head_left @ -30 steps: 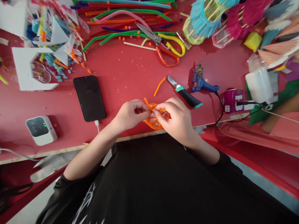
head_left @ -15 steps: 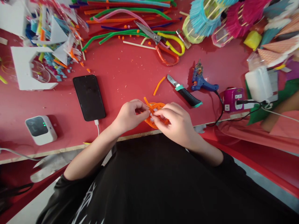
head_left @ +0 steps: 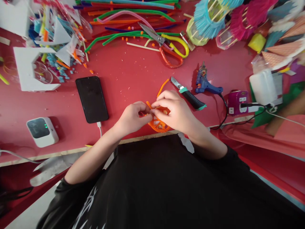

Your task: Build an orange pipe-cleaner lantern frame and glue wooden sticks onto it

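A small round orange piece of bent pipe cleaners (head_left: 159, 127), with openings across its middle, lies near the table's front edge. My left hand (head_left: 133, 118) is closed, thumb and fingers pinching the piece's left side. Over its upper part, my right hand (head_left: 172, 108) is closed, with thumb and fingertips pressed together beside the left fingertips on the orange strands. My fingers hide much of the piece. A loose orange strip (head_left: 163, 87) lies just beyond my right hand, and a utility knife (head_left: 192, 98) with its blade out rests to the right.
Scissors (head_left: 164, 44), colourful pipe cleaners (head_left: 133, 14) and scraps (head_left: 59, 60) lie farther back. A phone (head_left: 91, 99) and a white device (head_left: 42, 132) are on the left. On the right are a blue glue gun (head_left: 205, 84), a purple power adapter (head_left: 237, 103) and paper crafts (head_left: 209, 20).
My right hand has moved up and slightly left, from the right side of the orange piece to its top. My left hand has stayed nearly still.
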